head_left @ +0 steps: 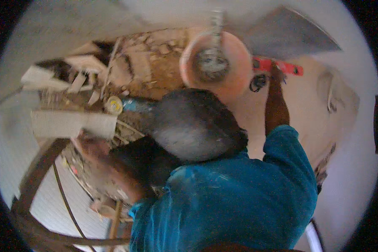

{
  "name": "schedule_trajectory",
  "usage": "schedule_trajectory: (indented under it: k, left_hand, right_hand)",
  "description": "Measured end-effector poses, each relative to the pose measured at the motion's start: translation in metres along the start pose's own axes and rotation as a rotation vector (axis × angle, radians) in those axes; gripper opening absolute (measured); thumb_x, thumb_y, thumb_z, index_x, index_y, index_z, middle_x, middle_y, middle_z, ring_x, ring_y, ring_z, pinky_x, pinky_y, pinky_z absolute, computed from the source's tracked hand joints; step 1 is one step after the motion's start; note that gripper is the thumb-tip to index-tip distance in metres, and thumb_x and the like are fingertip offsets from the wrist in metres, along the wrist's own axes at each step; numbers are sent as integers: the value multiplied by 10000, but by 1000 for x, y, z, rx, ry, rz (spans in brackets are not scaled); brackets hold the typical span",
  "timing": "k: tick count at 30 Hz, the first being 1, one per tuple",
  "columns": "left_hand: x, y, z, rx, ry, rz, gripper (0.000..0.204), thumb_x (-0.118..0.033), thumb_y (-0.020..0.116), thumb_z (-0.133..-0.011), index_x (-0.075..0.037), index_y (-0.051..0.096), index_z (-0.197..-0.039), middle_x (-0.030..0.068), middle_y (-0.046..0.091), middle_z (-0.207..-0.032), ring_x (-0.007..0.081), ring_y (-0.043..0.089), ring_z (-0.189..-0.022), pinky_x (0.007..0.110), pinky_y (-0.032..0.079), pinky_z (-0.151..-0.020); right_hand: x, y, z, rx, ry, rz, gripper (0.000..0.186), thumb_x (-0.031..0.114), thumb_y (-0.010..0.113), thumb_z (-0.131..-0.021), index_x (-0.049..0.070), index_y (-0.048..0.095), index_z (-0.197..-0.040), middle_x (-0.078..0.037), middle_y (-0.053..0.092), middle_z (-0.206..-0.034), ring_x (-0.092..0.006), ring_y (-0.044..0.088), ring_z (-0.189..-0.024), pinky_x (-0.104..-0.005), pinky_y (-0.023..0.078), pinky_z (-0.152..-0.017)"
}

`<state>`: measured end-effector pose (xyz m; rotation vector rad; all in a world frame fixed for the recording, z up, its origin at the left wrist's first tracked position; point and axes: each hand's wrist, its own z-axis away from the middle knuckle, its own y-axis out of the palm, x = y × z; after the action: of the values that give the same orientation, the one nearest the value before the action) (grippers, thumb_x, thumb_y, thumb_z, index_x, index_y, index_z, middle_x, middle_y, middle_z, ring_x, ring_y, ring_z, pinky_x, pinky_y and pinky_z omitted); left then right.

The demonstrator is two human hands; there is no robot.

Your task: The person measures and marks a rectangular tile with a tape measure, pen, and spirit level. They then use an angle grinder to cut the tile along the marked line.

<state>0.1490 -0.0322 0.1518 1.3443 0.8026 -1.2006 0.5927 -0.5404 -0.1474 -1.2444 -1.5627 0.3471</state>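
Observation:
Neither of my hands is recognisable in the view. A co-worker in a teal shirt [235, 201] and dark head covering [197, 124] bends over just below me, back toward me. The co-worker's right hand [275, 72] is on a red bar-shaped tool, seemingly a level [294, 69], beside a black coiled or round object [258, 83]. Their blurred left hand [88, 145] is at a pale rectangular tile [59, 122]. A pale orange bucket [238, 69] holds grey material and an upright, smeared grey tool [217, 25].
Broken tiles and rubble [82, 69] lie at upper left, near a blue container [132, 105] and a yellow-topped round item [113, 105]. A dark bent bar [38, 176] and cable run down the left. A grey slab [290, 31] stands upper right, above pale flooring [306, 105].

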Motion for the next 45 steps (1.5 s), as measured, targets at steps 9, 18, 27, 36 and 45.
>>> schedule_trajectory:
  k: [9,18,27,36,45]
  left_hand:
    - [-4,-23,-17,-266,54,40,433,-159,649,-882,-40,553,-1287,78,608,-1185,236,607,-1082,433,507,-960]
    - [-18,15,-32,-119,107,293,534,-104,606,-929,-15,454,-1433,105,610,-1276,268,613,-1167,437,488,-1030]
    - [-17,7,-46,101,-22,633,430,-128,626,-949,-9,494,-1341,113,636,-1206,253,635,-1122,436,508,-1004]
    - [0,2,-58,-27,17,547,489,-165,626,-967,-12,461,-1401,109,622,-1241,254,641,-1115,430,522,-1003]
    - [5,-5,-57,-47,55,569,476,-159,606,-971,-9,472,-1402,107,624,-1243,249,629,-1139,406,518,-1001]
  right_hand:
    - [36,3,-31,46,-71,-129,572,284,800,-821,-6,507,-1217,-234,594,-1151,-408,605,-1047,-504,531,-878]
    - [32,-134,-61,-126,-19,-340,600,263,802,-827,-12,485,-1256,-251,604,-1160,-407,626,-1030,-500,554,-863]
    - [80,-270,-34,-355,-96,-570,630,243,804,-833,-18,463,-1295,-267,614,-1169,-405,648,-1013,-496,576,-847]
    - [199,-353,-43,-473,-325,-861,662,223,806,-840,-24,441,-1334,-284,624,-1178,-404,670,-996,-492,599,-832]
    - [320,-360,-40,-353,-606,-1178,694,202,807,-846,-30,419,-1373,-301,634,-1187,-402,692,-979,-488,621,-816]
